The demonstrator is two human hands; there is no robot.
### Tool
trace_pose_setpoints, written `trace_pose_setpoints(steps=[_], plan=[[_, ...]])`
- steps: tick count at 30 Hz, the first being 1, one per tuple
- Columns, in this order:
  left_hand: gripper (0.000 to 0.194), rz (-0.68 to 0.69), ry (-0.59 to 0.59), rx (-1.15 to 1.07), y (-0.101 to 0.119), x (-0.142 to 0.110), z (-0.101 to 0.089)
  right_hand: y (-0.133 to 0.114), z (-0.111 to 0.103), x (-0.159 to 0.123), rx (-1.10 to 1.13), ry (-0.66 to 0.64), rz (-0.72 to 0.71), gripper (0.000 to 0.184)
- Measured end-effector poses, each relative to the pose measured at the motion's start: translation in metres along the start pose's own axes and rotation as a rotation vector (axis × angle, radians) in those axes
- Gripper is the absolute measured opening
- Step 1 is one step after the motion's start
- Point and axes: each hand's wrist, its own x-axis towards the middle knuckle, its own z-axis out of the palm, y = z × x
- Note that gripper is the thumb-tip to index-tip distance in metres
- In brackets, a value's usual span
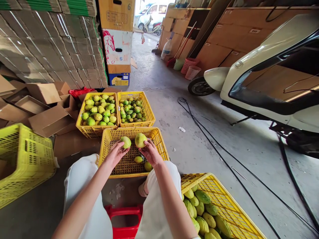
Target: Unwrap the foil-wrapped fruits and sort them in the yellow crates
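Both of my hands are over a yellow plastic crate (134, 172) between my knees. My left hand (117, 153) holds a round yellow-green fruit (126, 142) in its curled fingers. In my right hand (151, 152) is a second, slightly yellower round fruit (140, 140), gripped from its right side. The two fruits are held a small gap apart. Below my right hand, a small yellow-green fruit (138, 159) and another fruit (148, 166), partly hidden by my arm, lie in the crate. Something dark and shiny beside them is too small to make out.
Beyond stand a crate of larger fruit (99, 110) and a crate of smaller green fruit (131, 111). Long ridged fruits (203, 219) fill a crate at lower right. A yellow crate (35, 152), cardboard boxes (48, 119), a red stool (126, 212), cables (211, 142) and a scooter (224, 78) surround me.
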Motion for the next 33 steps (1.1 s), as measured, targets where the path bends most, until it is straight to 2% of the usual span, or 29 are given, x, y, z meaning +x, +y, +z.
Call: trace_pose_setpoints(steps=[3, 8, 12, 15, 21, 27, 33], plan=[[0.020, 0.024, -0.019, 0.008, -0.001, 0.000, -0.001, -0.002, 0.002, -0.001, 0.028, -0.014, -0.002, 0.050], [0.020, 0.018, -0.020, -0.022, 0.000, 0.000, 0.000, -0.004, 0.007, -0.003, 0.062, -0.020, -0.057, 0.054], [0.009, 0.018, 0.054, -0.052, 0.003, 0.001, 0.002, -0.004, 0.010, -0.005, 0.073, -0.039, -0.089, 0.052], [0.010, -0.015, 0.086, -0.054, 0.005, 0.001, 0.002, -0.004, 0.007, -0.005, 0.053, -0.052, -0.102, 0.051], [0.007, -0.038, 0.106, -0.081, 0.006, -0.002, 0.006, 0.000, 0.000, 0.001, 0.051, -0.069, -0.108, 0.048], [0.009, -0.043, 0.132, -0.132, 0.007, -0.003, 0.008, -0.001, 0.003, 0.000, 0.074, -0.035, -0.081, 0.053], [0.007, -0.018, 0.154, -0.192, 0.009, 0.000, 0.009, -0.002, 0.003, -0.001, 0.057, -0.068, -0.066, 0.050]])
